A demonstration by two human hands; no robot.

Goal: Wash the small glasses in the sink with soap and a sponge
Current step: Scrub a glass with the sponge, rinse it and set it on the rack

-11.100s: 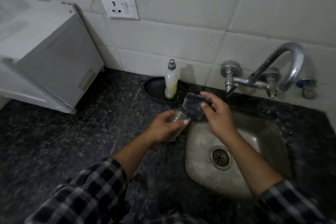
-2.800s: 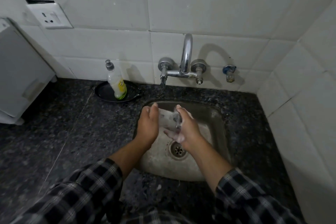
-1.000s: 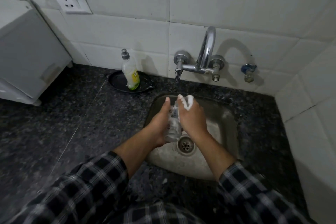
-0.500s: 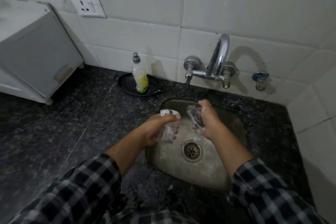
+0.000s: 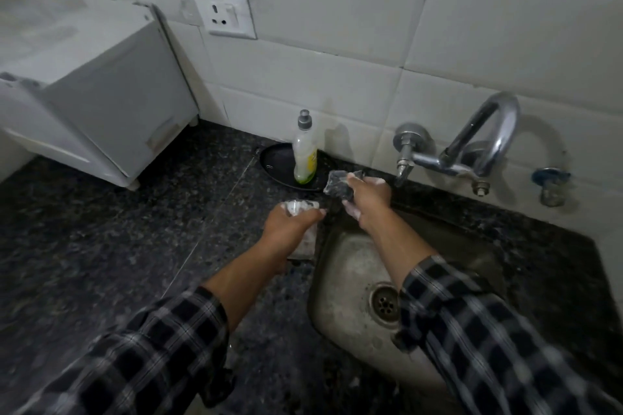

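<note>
Head view: soaping a glass beside the sink [image 5: 350,266].
Our left hand [image 5: 290,226] curls round the small glass [image 5: 301,205], just left of the basin; our right hand [image 5: 369,195] pinches the sponge [image 5: 338,183]. Next, likely, we bring the glass under the tap [image 5: 504,121] to rinse.

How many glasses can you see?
1. The glass is in the left hand, by the left edge of the sink. More could be hidden outside the picture.
</note>
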